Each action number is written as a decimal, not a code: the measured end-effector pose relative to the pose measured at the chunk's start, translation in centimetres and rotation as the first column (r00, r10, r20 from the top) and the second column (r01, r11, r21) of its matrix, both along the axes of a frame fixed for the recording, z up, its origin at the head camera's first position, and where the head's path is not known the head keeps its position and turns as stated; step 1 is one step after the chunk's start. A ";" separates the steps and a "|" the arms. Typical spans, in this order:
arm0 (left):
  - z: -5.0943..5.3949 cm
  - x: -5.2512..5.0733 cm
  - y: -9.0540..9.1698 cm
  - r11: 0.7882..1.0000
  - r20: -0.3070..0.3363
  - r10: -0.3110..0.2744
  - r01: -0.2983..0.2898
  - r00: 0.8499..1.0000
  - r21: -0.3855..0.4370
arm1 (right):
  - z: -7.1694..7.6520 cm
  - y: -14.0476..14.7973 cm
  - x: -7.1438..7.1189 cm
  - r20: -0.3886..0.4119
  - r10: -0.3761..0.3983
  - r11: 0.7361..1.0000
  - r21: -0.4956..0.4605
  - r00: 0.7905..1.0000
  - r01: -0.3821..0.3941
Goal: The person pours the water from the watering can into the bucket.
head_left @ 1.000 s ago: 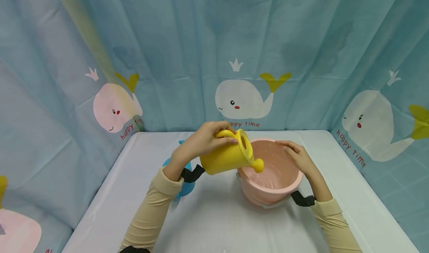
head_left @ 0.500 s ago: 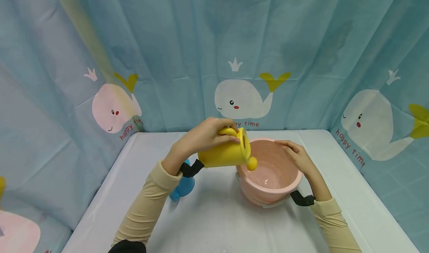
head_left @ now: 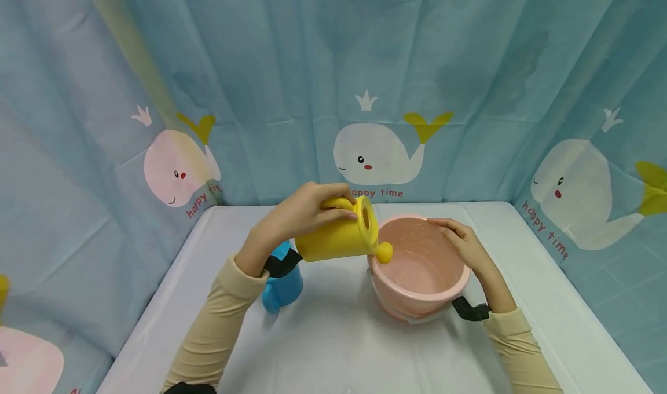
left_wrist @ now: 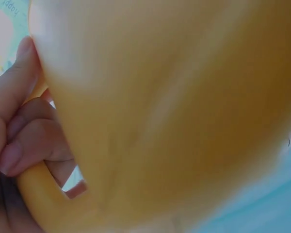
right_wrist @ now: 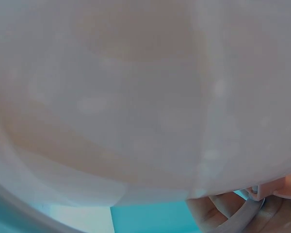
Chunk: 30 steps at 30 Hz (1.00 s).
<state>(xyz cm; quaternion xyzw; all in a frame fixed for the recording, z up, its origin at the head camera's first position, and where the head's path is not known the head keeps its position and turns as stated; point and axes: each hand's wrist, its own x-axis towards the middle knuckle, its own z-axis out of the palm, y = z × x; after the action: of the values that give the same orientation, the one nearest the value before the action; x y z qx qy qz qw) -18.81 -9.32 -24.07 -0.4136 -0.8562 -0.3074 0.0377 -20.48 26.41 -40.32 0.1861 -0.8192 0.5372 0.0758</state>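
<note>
My left hand (head_left: 311, 210) grips the handle of a yellow watering can (head_left: 336, 239), which lies tilted in the air with its round spout head (head_left: 384, 252) over the left rim of a pink bucket (head_left: 411, 312). In the left wrist view, the fingers (left_wrist: 39, 141) are curled round the can's handle (left_wrist: 39, 194). My right hand (head_left: 465, 244) rests on the bucket's right back rim, fingers over the edge. The right wrist view shows the bucket's outer wall (right_wrist: 136, 107) and part of the hand (right_wrist: 213, 211) beside its handle mount.
A blue toy vessel (head_left: 285, 288) stands on the white table (head_left: 333, 347), partly behind my left wrist. Blue curtains (head_left: 271, 92) with whale prints rise behind the table and on both sides.
My left hand has drawn the watering can leftward, from above the bucket's inside to its left rim. More of the blue vessel shows now. My right hand and the bucket have stayed in place.
</note>
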 end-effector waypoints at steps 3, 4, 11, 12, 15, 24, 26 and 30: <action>-0.2 0.1 -0.5 1.000 -0.009 -0.008 0.008 1.000 0.018 | 0.0 0.0 0.0 0.005 -0.004 1.000 0.003 1.000 0.004; -0.2 0.1 -0.6 1.000 -0.012 -0.013 0.013 1.000 0.025 | -0.1 0.0 0.0 0.005 -0.005 1.000 0.004 1.000 0.005; -0.2 0.3 -1.2 0.999 -0.052 -0.033 0.035 0.998 0.038 | -0.1 0.0 0.0 0.003 0.000 1.000 0.002 1.000 0.000; -0.2 0.2 -1.3 0.998 -0.056 -0.037 0.039 0.998 0.039 | -0.1 0.0 0.0 0.004 0.001 1.000 0.002 1.000 -0.001; -0.2 0.2 -1.4 0.998 -0.067 -0.039 0.041 0.997 0.036 | 0.0 0.0 0.0 0.005 0.002 1.000 0.005 1.000 -0.002; -0.1 0.1 -1.7 0.998 -0.083 -0.055 0.058 0.995 0.036 | 0.0 0.0 -0.1 -0.004 0.003 1.000 0.003 1.000 -0.003; -0.2 0.1 -1.9 0.997 -0.094 -0.059 0.062 0.994 0.040 | 0.0 0.0 -0.1 -0.004 0.004 1.000 0.003 1.000 -0.004; -0.3 0.0 -2.1 0.996 -0.106 -0.067 0.073 0.992 0.053 | 0.0 0.0 -0.1 -0.005 0.003 1.000 0.002 1.000 -0.003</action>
<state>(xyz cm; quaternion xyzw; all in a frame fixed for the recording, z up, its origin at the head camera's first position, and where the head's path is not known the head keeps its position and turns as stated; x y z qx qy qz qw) -18.82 -11.41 -24.39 -0.4576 -0.8290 -0.3106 0.0833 -20.54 26.36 -40.33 0.1886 -0.8192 0.5362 0.0770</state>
